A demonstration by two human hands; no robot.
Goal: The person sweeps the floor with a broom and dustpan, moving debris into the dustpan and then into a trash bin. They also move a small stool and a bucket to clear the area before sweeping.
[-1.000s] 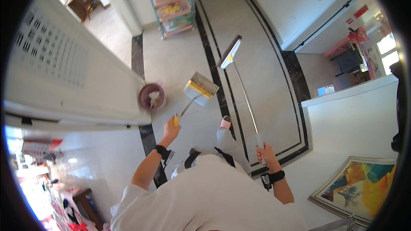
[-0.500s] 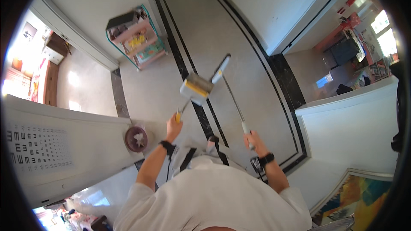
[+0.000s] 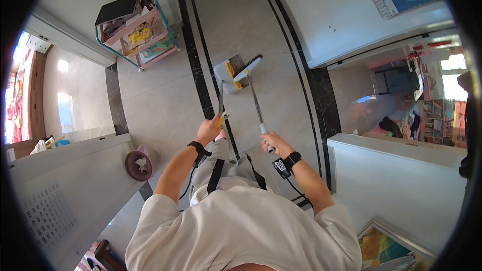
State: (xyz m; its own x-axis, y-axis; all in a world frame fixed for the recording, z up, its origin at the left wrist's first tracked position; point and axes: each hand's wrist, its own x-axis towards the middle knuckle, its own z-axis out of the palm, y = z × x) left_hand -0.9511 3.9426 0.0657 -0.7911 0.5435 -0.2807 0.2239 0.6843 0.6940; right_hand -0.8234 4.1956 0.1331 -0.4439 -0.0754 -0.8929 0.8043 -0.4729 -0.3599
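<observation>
My left hand is wrapped round the yellow grip of a long-handled dustpan. The white dustpan has a row of yellow teeth and is ahead of me, low over the tiled floor. With its fingers closed, my right hand holds the pale handle of a broom. Its metal shaft leads up to the broom head, white with dark bristles, which lies against or just over the dustpan's right side. Whether the two touch I cannot tell. Dark straps with small devices circle both wrists.
A three-tier trolley loaded with goods stands at the far left. Nearer, a purplish waste bin with a bag sits by the left wall. Doorways open on both sides. A framed painting leans at the lower right.
The broom head has moved left and down onto the dustpan's side. The dustpan has turned and shifted slightly forward. Both hands have moved, and the surroundings have shifted in view.
</observation>
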